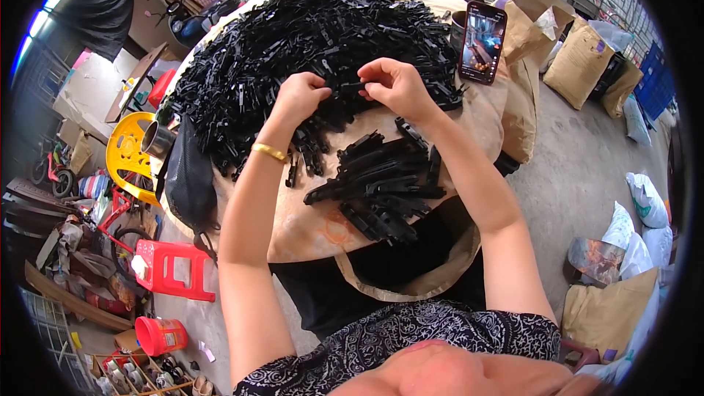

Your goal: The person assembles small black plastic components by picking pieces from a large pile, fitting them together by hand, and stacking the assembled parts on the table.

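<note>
A large heap of thin black plastic parts [293, 29] covers most of the round table [293, 231]. At the heap's near edge, my right hand [400, 89] pinches a small black plastic part [352, 88] between thumb and fingers. Facing it, my left hand [301, 97] has thumb and fingertips pressed together close to the part's other end. What those fingertips hold blends into the dark heap behind. Closer to me, between my forearms, lies a smaller stack of longer black parts [385, 180], roughly lined up. A few loose pieces [312, 148] lie beside my left wrist.
An open sack [345, 271] hangs at the table's near edge by my lap. A phone [482, 42] leans upright at the right. Paper sacks [579, 62] stand beyond it. On the left are a dark bag [189, 176], yellow chair [128, 150], red stool [176, 271] and red bucket [161, 336].
</note>
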A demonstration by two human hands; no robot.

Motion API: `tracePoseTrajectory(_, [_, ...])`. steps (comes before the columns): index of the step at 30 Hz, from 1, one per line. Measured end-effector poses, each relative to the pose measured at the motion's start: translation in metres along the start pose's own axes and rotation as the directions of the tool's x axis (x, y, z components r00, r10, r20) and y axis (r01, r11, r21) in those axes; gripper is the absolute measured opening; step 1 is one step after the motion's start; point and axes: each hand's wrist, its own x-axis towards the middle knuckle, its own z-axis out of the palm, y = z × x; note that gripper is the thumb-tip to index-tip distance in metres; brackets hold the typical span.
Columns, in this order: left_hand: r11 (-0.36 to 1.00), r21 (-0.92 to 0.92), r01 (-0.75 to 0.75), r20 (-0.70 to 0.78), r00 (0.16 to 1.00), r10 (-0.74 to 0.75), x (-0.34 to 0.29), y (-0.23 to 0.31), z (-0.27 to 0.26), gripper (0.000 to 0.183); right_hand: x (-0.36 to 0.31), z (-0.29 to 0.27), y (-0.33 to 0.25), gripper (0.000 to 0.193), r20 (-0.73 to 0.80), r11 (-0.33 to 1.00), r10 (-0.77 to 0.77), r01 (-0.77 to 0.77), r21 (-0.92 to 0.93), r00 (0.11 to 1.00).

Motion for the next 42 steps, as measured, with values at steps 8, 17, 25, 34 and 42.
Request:
tracePoseTrajectory(8, [0.520,-0.849,0.093,0.172,0.980,0.105,-0.055,0.022,0.011,0.011,-0.005,0.015,-0.012,0.024,0.112,0.924,0.170,-0.198,0.326,0.979])
tracePoseTrajectory(17, [0.428,-0.903,-0.032,-0.004,0.998,0.066,-0.061,0.027,0.013,0.031,-0.010,0.021,-0.008,0.021,0.060,0.916,-0.313,0.318,-0.243,0.948])
tracePoseTrajectory(25, [0.615,-0.788,-0.038,0.005,0.998,0.067,-0.066,0.031,0.008,0.029,-0.011,0.021,-0.010,0.022,0.070,0.856,-0.410,0.410,-0.314,0.910])
tracePoseTrajectory(34, [0.609,-0.761,-0.223,-0.092,0.967,0.239,-0.065,0.027,0.004,0.025,-0.008,0.008,-0.014,0.042,0.084,0.911,-0.315,0.326,-0.251,0.945])
tracePoseTrajectory(42, [0.820,-0.414,-0.394,-0.173,0.919,0.354,-0.062,0.021,-0.001,0.028,-0.013,0.005,-0.024,0.042,0.222,0.870,-0.275,0.341,-0.356,0.935])
